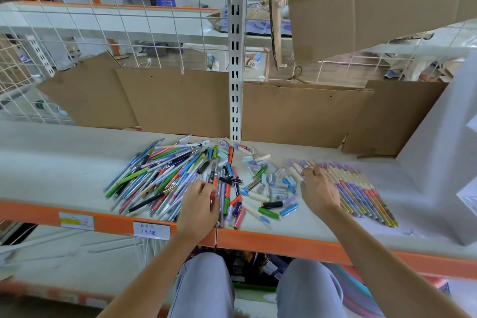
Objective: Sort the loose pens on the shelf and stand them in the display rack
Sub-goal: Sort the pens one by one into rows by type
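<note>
Multicoloured pens [160,178]; orange-edged shelf [284,241]; brown cardboard [175,100].

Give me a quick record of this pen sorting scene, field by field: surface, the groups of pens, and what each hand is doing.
surface: white shelf with an orange front edge
unsorted pile: mixed loose pens heaped left of centre
caps and short pieces: scattered bits between the hands
sorted row: matching pens laid side by side on the right
left hand: fingers curled on a pen at the pile's right edge
right hand: fingers spread, resting on the near end of the sorted row
display rack: not visible
backdrop: cardboard sheets against the wire grid
</note>
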